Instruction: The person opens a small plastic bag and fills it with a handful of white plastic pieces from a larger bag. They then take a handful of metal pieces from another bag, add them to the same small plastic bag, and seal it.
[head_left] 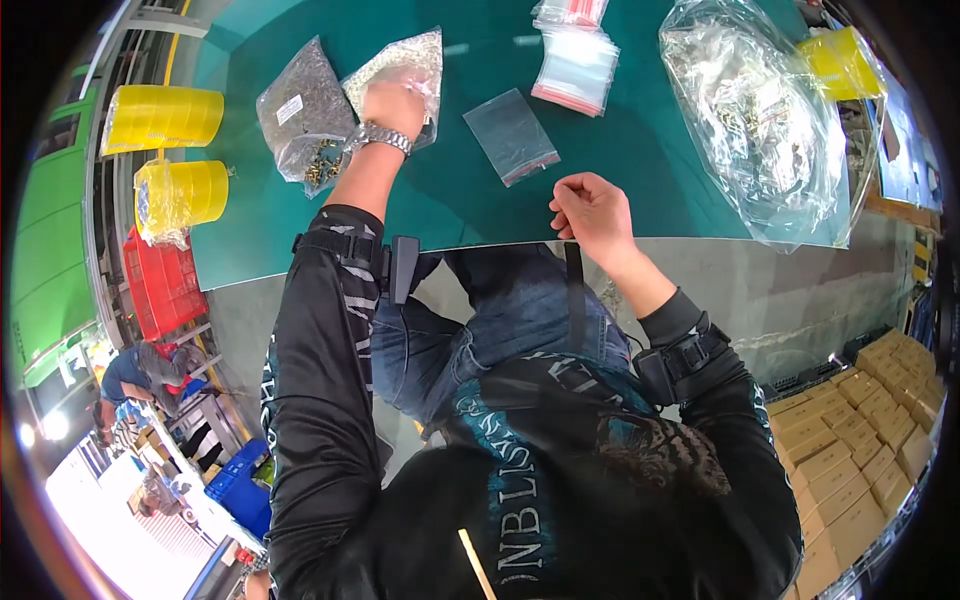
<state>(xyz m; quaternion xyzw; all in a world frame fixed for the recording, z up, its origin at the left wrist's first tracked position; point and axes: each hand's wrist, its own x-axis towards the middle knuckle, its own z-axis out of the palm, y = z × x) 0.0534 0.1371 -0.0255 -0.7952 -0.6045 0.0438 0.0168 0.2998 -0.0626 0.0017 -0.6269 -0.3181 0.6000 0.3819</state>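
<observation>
My left hand, with a metal watch on its wrist, reaches into the mouth of a clear bag of small pale parts. Its fingers are blurred and partly hidden there. Just left of it lies a bag of small dark grey parts, with brass-coloured screw-like pieces in clear plastic at its near end. My right hand hovers by the table's near edge, fingers curled in against the thumb; whatever may be in them is hidden. A single flat zip bag lies between my hands.
Beyond the single bag sits a stack of zip bags with red strips. On the right of the green table rests a large clear bag of metallic parts. Yellow tape rolls stand at the left, another roll far right.
</observation>
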